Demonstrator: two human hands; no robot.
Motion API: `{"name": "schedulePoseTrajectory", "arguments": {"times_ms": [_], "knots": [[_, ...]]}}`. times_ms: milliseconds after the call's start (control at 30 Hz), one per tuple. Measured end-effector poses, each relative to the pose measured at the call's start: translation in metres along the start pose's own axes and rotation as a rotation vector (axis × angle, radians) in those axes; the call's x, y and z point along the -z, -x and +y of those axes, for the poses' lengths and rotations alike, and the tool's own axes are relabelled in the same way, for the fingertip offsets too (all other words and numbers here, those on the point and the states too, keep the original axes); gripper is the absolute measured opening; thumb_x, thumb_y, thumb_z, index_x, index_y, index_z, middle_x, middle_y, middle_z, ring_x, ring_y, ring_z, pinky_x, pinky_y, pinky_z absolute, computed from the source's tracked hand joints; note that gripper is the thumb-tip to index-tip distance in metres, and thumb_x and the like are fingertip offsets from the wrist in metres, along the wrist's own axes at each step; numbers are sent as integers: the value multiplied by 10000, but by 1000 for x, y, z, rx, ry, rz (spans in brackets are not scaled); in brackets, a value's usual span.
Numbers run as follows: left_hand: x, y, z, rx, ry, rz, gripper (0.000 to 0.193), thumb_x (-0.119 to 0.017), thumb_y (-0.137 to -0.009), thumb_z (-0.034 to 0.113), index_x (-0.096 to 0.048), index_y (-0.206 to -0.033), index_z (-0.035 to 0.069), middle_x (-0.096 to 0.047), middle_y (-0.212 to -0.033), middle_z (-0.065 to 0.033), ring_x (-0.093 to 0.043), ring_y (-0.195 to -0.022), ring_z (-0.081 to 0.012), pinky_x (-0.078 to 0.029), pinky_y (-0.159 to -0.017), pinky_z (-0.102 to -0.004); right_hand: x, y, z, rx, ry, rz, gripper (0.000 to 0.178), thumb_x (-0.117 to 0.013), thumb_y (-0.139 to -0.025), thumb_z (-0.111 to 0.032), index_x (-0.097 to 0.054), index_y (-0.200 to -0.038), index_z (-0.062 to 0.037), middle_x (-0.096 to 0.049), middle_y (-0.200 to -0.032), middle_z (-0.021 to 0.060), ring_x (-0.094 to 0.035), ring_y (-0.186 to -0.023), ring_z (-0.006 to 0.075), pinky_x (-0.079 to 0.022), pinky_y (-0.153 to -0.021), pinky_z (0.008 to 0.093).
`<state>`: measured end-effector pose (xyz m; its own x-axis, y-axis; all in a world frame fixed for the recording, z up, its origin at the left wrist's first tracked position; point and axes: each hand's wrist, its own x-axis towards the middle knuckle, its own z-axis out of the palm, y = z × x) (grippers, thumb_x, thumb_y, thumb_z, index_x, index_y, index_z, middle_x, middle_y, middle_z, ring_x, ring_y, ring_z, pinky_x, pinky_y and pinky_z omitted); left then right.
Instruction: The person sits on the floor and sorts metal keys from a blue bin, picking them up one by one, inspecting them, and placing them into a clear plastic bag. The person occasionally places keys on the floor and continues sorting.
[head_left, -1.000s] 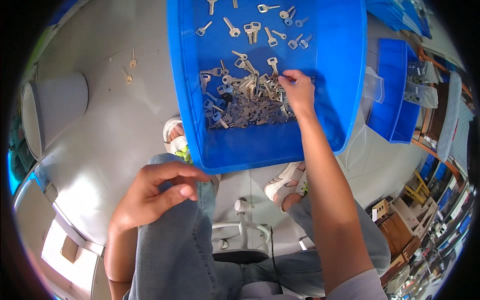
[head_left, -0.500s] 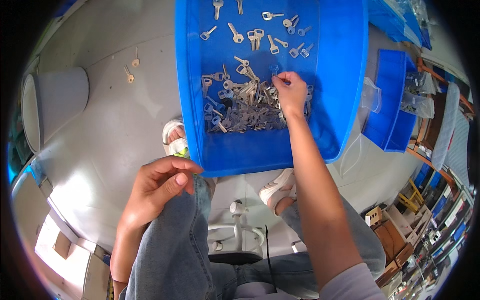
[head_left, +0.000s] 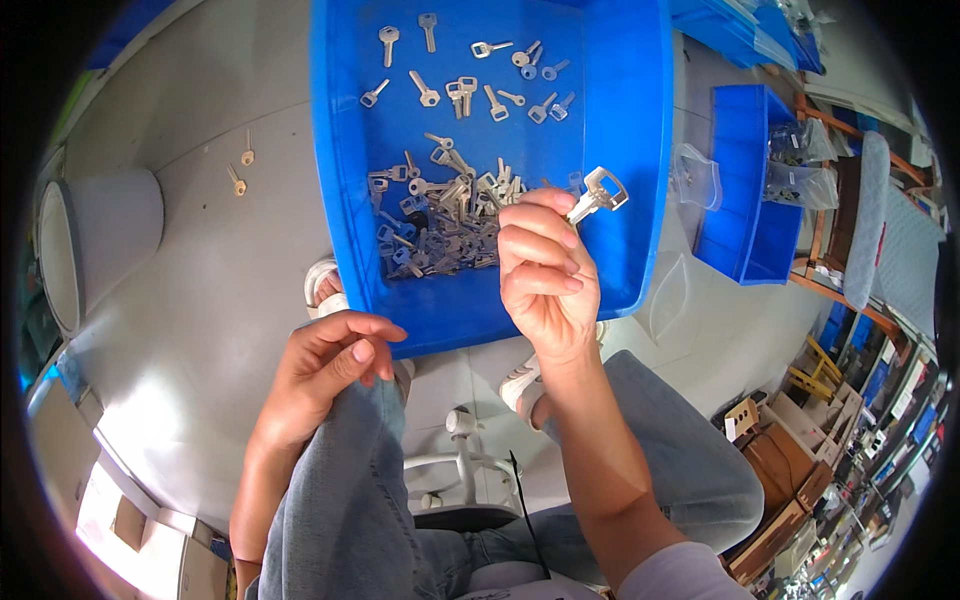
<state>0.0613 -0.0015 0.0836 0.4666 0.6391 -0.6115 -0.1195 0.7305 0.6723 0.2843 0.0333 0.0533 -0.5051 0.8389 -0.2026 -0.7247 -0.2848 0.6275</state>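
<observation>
Pinching a silver key (head_left: 594,197), your right hand (head_left: 548,265) is hovering above the right side of the blue bin (head_left: 450,305). Your left hand (head_left: 335,365), fingers loosely parted, is hanging by the bin's near-left corner; other keys (head_left: 455,225) are lying inside.

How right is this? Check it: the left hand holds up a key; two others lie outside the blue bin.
Wrong hand: the head view shows the right hand holding up the key; two others lie outside the blue bin.
</observation>
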Motion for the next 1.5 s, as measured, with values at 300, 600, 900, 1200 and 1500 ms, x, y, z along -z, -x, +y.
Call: {"name": "schedulePoseTrajectory", "arguments": {"times_ms": [300,600,900,1200,1500], "knots": [[-6,-7,-5,-21,-2,96,279,-549,-849,243,-592,-963,-7,-570,-721,-44,-481,-661,-90,-373,-625,-212,-24,24,-24,364,98,46,115,-449,-860,-18,-537,-932,0,-449,-724,29,-442,-637,116,-445,-556,228],[26,-9,-41,-78,-86,312,230,-523,-864,203,-574,-953,-3,-557,-741,-35,-456,-622,-72,-355,-582,-191,-87,89,-179,1437,1262,738,173,-559,-837,-104,-491,-969,-15,-564,-829,90,-542,-700,157,-482,-657,275],[35,-3,-39,-53,-139,441,222,-505,-876,208,-573,-932,4,-545,-736,-28,-456,-617,-72,-354,-574,-193,-37,90,-107,1500,1689,698,178,-516,-826,-46,-507,-1002,-20,-564,-779,96,-557,-632,143,-486,-552,264],[-2,2,-21,-25,-324,154,163,-537,-856,141,-594,-920,2,-561,-730,-18,-479,-666,-62,-372,-584,-207,54,52,-107,536,2140,1182,271,-620,-751,-149,-591,-962,18,-626,-886,118,-611,-735,175,-491,-602,270],[-8,-2,-13,236,-420,-101,203,-584,-838,171,-597,-941,-4,-581,-843,-47,-505,-748,-95,-409,-668,-249,71,10,-148,264,2745,1327,424,-696,-673,-311,-581,-944,-6,-624,-894,153,-596,-879,285,-471,-743,345]]}}
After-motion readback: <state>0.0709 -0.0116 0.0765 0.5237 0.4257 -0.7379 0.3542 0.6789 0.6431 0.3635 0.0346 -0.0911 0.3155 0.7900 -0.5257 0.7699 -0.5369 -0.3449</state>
